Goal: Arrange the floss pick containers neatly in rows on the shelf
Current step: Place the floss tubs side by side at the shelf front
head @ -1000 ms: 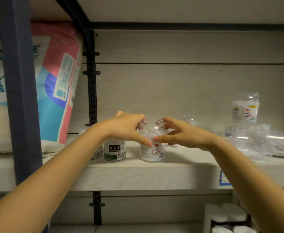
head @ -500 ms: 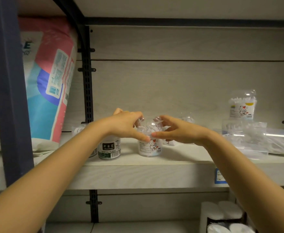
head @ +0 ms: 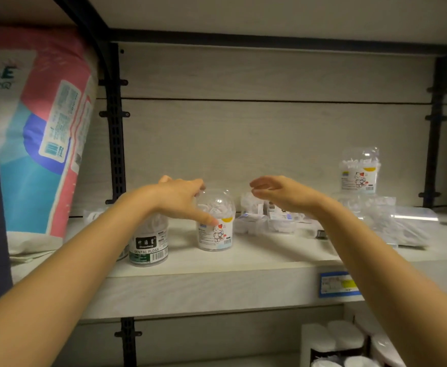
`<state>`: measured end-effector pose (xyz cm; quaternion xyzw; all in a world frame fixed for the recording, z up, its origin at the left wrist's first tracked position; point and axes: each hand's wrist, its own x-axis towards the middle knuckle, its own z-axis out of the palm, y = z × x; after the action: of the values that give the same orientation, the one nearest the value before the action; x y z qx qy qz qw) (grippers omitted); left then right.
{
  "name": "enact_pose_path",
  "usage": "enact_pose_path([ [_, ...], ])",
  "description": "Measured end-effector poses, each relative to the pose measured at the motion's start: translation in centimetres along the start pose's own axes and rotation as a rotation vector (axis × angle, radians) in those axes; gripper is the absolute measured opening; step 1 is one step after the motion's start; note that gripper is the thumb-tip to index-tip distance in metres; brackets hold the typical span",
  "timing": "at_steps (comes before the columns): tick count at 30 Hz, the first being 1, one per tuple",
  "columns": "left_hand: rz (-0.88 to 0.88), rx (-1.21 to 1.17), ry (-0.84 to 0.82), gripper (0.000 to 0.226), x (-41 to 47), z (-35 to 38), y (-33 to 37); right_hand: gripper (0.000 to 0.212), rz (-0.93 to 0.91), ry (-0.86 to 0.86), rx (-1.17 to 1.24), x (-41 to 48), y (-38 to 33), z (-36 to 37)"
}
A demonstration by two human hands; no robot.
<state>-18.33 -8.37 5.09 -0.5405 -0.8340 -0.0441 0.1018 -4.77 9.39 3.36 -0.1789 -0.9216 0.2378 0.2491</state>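
A clear domed floss pick container with a cat label (head: 215, 226) stands upright on the white shelf (head: 217, 287), near its front. My left hand (head: 180, 200) curls around the dome's left side, thumb tip on its front and fingers behind the top. My right hand (head: 280, 193) hovers to its right, fingers apart, touching nothing. A green-label "DENTAL FLOSS" container (head: 148, 245) stands just left of the cat one, partly behind my left wrist. A second cat-label container (head: 360, 170) sits high at the back right on clear packs.
Small bags of floss picks (head: 267, 215) lie behind my right hand. Clear plastic packs (head: 397, 223) pile up at the right. A big pink and blue soft pack (head: 39, 128) leans at the left, beside a black slotted upright (head: 115, 128). White rolls (head: 336, 340) sit on the level below.
My right hand has let go of the cat-label container and moved right and up, opening. My left hand stays on the dome. The camera has moved closer.
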Motion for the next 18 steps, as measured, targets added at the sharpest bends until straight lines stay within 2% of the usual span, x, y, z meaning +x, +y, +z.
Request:
enact_pose_path([
  [2, 0.046, -0.048, 0.059, 0.082, 0.1, -0.1, 0.5, 0.040, 0.052, -0.042, -0.149, 0.9, 0.8, -0.2],
  [5, 0.104, -0.060, 0.090, 0.072, 0.6, 0.0, 1.4, 0.054, 0.089, -0.223, -0.340, 1.7, 1.1, 0.8],
  [10, 0.099, -0.030, 0.072, 0.064, 0.9, 0.2, 1.5, 0.062, -0.050, -0.398, -0.589, 2.5, 1.2, 3.0],
  [14, 0.074, -0.042, 0.047, 0.064, 0.6, -0.1, 0.9, 0.055, -0.116, -0.414, -0.677, 2.8, 0.8, 3.9],
  [16, 0.067, -0.045, 0.047, 0.063, 0.5, 0.0, 0.7, 0.050, -0.161, -0.382, -0.718, 2.8, 0.5, 3.9],
  [18, 0.065, -0.022, 0.048, 0.065, 0.3, 0.0, 0.8, 0.054, -0.203, -0.326, -0.775, 2.9, 0.4, 3.8],
])
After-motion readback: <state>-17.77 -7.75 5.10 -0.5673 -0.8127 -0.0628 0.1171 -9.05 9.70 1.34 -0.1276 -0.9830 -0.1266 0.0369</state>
